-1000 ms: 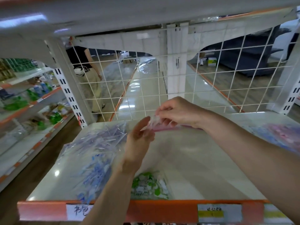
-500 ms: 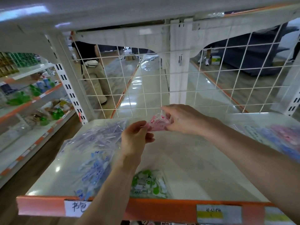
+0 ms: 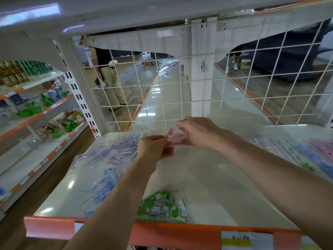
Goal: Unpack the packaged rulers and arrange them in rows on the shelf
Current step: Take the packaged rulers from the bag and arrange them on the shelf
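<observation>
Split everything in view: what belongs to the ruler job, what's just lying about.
Job: pink packet pinched by left hand and right hand; shelf; laid-out rows; likely the plastic heap and green packet.
Lying about: green bottles on the next rack; person behind the wire mesh.

Both bare arms reach forward, and the hands come close together. The left hand pinches one end of a small pink packet. The right hand grips the other end with curled fingers.
</observation>
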